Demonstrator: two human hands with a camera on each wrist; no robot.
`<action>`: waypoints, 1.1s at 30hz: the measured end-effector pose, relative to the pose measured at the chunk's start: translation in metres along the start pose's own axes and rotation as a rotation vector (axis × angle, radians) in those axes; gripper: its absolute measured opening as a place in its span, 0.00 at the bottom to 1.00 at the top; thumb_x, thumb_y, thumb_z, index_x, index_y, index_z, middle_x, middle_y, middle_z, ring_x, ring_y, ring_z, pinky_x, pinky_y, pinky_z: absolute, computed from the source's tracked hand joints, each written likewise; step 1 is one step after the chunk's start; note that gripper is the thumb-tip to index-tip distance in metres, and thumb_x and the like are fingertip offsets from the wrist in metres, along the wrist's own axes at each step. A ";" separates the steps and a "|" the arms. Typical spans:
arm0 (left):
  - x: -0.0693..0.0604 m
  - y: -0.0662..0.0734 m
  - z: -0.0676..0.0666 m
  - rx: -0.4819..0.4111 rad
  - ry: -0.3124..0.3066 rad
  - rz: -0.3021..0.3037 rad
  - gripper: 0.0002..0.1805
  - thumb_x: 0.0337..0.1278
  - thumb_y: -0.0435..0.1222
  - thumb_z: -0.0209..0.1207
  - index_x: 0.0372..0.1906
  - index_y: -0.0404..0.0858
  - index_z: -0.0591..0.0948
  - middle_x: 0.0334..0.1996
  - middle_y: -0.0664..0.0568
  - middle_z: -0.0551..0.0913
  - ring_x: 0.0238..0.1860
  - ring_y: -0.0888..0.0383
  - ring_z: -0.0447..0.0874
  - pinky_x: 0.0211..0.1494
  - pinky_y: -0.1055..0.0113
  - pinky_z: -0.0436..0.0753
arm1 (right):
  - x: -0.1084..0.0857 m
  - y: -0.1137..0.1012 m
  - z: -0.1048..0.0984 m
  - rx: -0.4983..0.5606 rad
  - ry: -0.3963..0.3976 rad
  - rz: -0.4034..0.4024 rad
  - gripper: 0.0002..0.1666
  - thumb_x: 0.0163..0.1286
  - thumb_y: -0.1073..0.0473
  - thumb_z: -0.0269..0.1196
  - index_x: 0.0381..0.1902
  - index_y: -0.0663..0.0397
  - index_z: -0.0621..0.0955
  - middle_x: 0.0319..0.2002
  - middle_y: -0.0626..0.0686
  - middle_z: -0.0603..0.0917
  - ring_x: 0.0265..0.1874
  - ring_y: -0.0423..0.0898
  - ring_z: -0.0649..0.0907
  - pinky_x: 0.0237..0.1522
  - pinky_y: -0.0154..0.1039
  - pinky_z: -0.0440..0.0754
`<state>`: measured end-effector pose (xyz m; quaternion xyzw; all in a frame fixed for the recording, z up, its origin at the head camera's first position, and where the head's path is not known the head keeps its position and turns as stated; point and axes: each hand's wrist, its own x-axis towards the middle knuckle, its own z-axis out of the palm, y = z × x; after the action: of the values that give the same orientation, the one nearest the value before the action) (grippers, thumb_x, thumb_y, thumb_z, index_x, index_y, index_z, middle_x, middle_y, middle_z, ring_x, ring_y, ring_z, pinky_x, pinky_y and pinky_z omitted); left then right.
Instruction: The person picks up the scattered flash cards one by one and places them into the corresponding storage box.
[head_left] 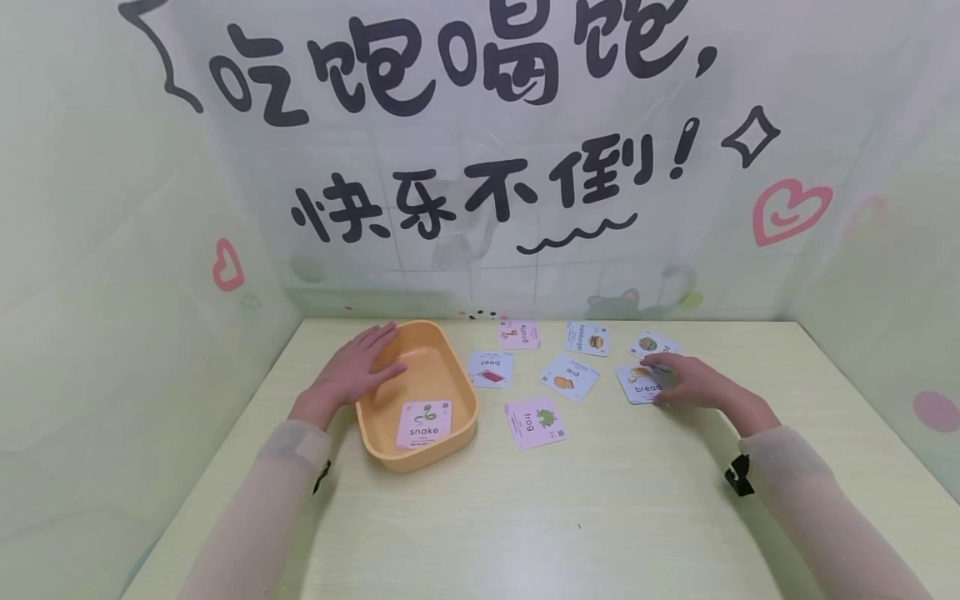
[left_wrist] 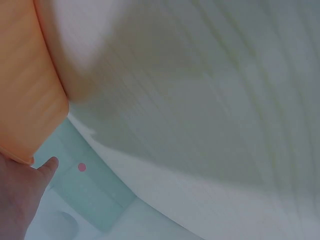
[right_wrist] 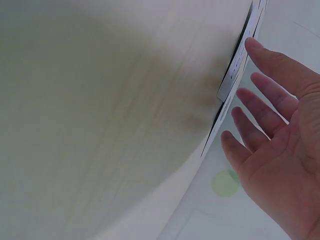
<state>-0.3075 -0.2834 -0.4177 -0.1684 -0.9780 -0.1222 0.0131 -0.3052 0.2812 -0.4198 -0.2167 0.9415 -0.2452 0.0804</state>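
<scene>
My left hand [head_left: 352, 367] rests at the left rim of an orange tray [head_left: 461, 429], with the fingers stretched toward its far end and the thumb over its inside. In the left wrist view the tray's ribbed outer wall [left_wrist: 30, 75] shows beside the hand [left_wrist: 20, 192]. A pink snake card [head_left: 423, 425] lies in the tray. Over the bread card [head_left: 633, 385] hovers my right hand [head_left: 697, 383], its fingers loosely spread and covering part of the card. In the right wrist view the thumb of the right hand [right_wrist: 285, 145] is close to a card edge [right_wrist: 232, 75].
Between the tray and right hand lie a beef card [head_left: 491, 369], a pie card [head_left: 570, 377] and a frog card [head_left: 536, 422]. Farther back are giraffe [head_left: 519, 334] and hamburger cards [head_left: 587, 338]. Another card [head_left: 651, 342] lies behind bread. A printed curtain [head_left: 480, 275] hangs behind the table [head_left: 510, 517].
</scene>
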 end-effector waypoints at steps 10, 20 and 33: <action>0.001 -0.001 0.001 0.002 0.006 0.007 0.44 0.69 0.60 0.49 0.80 0.42 0.52 0.81 0.46 0.51 0.80 0.40 0.47 0.80 0.41 0.51 | 0.001 -0.001 0.000 -0.046 -0.016 -0.025 0.38 0.58 0.61 0.72 0.65 0.66 0.73 0.65 0.72 0.73 0.63 0.72 0.72 0.64 0.67 0.70; 0.001 -0.001 0.001 0.013 0.002 0.006 0.44 0.69 0.59 0.49 0.80 0.42 0.52 0.81 0.46 0.51 0.80 0.40 0.47 0.80 0.41 0.51 | 0.006 -0.005 0.000 -0.089 -0.046 -0.039 0.40 0.54 0.60 0.74 0.63 0.68 0.75 0.64 0.72 0.74 0.66 0.73 0.69 0.68 0.68 0.66; 0.001 0.001 -0.001 0.008 -0.005 0.001 0.43 0.70 0.58 0.49 0.80 0.41 0.52 0.81 0.46 0.51 0.80 0.40 0.46 0.80 0.41 0.51 | 0.011 -0.011 0.001 -0.132 -0.076 -0.081 0.43 0.51 0.58 0.76 0.64 0.66 0.74 0.55 0.66 0.79 0.64 0.72 0.70 0.67 0.69 0.66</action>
<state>-0.3079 -0.2823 -0.4167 -0.1690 -0.9785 -0.1178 0.0114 -0.3110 0.2670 -0.4152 -0.2686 0.9423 -0.1775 0.0914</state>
